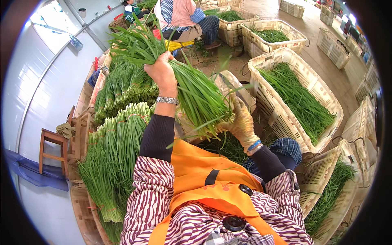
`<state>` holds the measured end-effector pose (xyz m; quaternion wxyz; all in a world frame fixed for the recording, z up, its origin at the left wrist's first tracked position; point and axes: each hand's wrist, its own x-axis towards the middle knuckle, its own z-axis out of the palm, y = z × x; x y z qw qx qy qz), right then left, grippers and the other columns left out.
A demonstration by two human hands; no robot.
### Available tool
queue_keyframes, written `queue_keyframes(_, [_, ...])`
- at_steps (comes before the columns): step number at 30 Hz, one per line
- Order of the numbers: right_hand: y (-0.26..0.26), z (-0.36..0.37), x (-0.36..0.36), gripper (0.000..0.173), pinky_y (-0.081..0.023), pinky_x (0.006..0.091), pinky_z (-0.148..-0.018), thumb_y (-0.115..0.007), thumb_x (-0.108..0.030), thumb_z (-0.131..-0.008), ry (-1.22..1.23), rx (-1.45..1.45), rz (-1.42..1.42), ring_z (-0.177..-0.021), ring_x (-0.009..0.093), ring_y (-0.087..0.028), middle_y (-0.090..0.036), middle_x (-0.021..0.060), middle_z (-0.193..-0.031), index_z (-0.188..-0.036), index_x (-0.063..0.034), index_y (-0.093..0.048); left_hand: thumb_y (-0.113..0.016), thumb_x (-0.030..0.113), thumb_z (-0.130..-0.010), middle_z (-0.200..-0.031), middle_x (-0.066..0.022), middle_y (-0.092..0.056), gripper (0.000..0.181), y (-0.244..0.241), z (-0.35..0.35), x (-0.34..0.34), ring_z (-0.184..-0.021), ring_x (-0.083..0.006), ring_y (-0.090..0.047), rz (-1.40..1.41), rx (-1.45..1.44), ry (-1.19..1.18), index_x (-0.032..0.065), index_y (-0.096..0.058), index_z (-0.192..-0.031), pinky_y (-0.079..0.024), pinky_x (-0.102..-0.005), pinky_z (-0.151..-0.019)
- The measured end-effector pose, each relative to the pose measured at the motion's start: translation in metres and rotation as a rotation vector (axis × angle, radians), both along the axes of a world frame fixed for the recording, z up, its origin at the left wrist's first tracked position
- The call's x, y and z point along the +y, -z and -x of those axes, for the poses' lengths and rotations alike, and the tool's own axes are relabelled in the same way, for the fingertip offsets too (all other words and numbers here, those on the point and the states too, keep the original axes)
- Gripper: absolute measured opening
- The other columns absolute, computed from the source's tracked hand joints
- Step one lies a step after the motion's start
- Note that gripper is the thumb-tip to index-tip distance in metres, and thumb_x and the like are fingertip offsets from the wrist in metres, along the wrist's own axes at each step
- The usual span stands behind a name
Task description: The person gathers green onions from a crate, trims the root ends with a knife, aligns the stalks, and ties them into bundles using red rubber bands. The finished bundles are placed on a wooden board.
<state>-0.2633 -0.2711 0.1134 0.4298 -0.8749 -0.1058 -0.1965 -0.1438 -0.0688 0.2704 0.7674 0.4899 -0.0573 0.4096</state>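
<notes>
My bare left hand (162, 72), with a metal watch band at the wrist, grips a large bunch of long green leaves, likely garlic chives (196, 92), around its upper part. The leafy tips fan out to the upper left. At the bunch's lower, stem end is my right hand (239, 121) in a stained yellowish glove, its fingers spread around the stem ends; how firmly they press is unclear. Beneath the bunch lies a flat, worn surface (186, 127), mostly hidden. Tied bundles of the same greens (122, 131) are stacked to the left.
Plastic crates of loose greens (272, 101) stand on the right, with another crate (321, 183) at the lower right. A wooden stool (55, 137) is by the left wall. A seated person (183, 18) works ahead, another farther back. Cut leaves litter the floor.
</notes>
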Motion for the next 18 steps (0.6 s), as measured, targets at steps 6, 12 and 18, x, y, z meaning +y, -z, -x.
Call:
queue_keyframes(6, [0.006,-0.002,0.010,0.032,-0.053,0.0344,-0.071,-0.075,-0.007,-0.074,-0.133,-0.295,-0.259,-0.084,0.030,-0.066,-0.065,0.0109,-0.093,-0.105,-0.0065,-0.065,-0.060,-0.010,-0.073,-0.068,-0.0116,-0.059,0.012,0.008,-0.005,0.008,-0.050,-0.0229,-0.058,-0.002,0.046,0.090,-0.0064,-0.053,-0.083,-0.050,-0.0345,-0.046])
queue_keyframes(12, [0.063,0.045,-0.038,0.007,-0.049,0.0360,-0.059,-0.064,-0.003,-0.079,-0.405,-0.025,0.161,-0.070,0.028,-0.063,-0.059,0.0074,-0.073,-0.085,-0.0058,-0.061,-0.060,-0.013,-0.070,-0.071,-0.0101,-0.060,0.013,0.007,-0.014,0.048,-0.050,-0.0214,-0.058,0.094,0.088,0.090,-0.0065,-0.054,-0.080,-0.050,-0.0329,-0.045])
queue_keyframes(18, [0.075,0.036,-0.076,0.034,-0.053,0.0348,-0.072,-0.076,-0.027,-0.075,-0.233,0.377,0.454,-0.085,0.026,-0.067,-0.068,0.0082,-0.088,-0.104,-0.0121,-0.069,-0.061,-0.012,-0.069,-0.072,-0.0100,-0.060,0.015,0.007,-0.023,0.069,-0.052,-0.0215,-0.058,0.145,0.086,0.040,-0.0070,-0.053,-0.081,-0.050,-0.0333,-0.047])
